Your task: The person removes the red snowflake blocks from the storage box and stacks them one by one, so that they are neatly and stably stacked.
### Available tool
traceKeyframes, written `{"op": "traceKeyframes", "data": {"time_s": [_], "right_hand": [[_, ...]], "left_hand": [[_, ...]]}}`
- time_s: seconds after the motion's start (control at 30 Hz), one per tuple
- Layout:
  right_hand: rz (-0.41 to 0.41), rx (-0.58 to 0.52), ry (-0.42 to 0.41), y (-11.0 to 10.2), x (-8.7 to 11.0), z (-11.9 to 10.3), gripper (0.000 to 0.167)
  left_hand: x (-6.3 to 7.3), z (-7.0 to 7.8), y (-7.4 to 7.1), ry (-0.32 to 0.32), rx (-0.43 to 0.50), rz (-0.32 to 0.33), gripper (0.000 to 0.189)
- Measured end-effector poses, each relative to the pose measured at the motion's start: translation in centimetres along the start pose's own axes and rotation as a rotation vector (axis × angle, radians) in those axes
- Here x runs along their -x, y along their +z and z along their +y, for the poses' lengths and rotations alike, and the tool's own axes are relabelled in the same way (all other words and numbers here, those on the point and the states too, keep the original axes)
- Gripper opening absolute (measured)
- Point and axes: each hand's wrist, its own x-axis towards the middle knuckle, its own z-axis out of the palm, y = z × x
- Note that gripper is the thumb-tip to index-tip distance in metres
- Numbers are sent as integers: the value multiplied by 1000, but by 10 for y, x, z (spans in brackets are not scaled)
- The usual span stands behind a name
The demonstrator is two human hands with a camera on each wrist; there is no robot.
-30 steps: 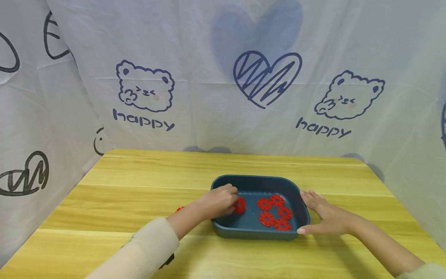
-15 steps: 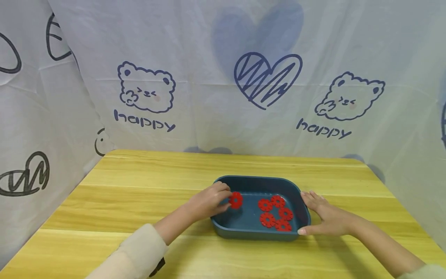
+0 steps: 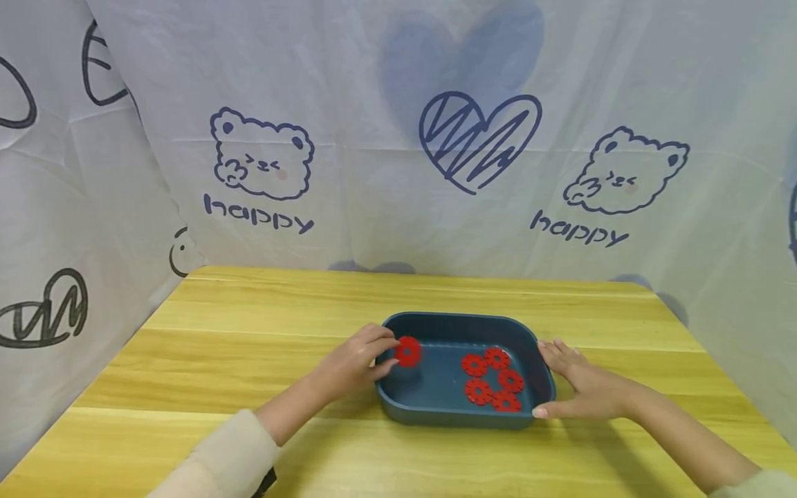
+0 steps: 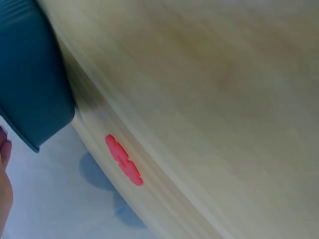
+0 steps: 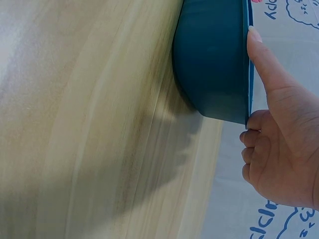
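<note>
In the head view my left hand (image 3: 358, 360) is at the left end of a dark blue plastic box (image 3: 454, 418). Between its fingertips and thumb it pinches a red notched disc (image 3: 407, 351), raised above the box floor. Several similar red discs (image 3: 478, 391) lie flat toward the box's right side. My right hand (image 3: 582, 384) rests on the right end, fingers and thumb extended and spread along the rim. The right wrist view shows that thumb on the rim of the box (image 5: 214, 64). Only the edge of my left hand (image 4: 4, 184) appears in the left wrist view.
On the wooden table (image 3: 249, 311), red pieces (image 4: 124, 160) lie outside the box in the left wrist view; the left arm hides them in the head view. A white printed cloth (image 3: 367, 173) hangs behind the table's far edge.
My left hand has drawn back leftward across the box, carrying the pinched red disc with it. My right hand, the box and the discs lying in it have stayed in place.
</note>
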Motion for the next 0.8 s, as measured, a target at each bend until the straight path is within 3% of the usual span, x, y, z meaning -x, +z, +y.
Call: {"op": "traceKeyframes", "data": {"time_s": [0.33,0.63,0.8], "right_hand": [[7,13,-2,0,-1,0,103],[16,35,-1,2,-1,0,103],[24,41,-10,3,0,-1,102]], "left_hand": [[15,-3,-6,-91,44,104,31],[27,-2,-15,-202,60,112,31],[31,-2,-21,-227,54,127,33]]}}
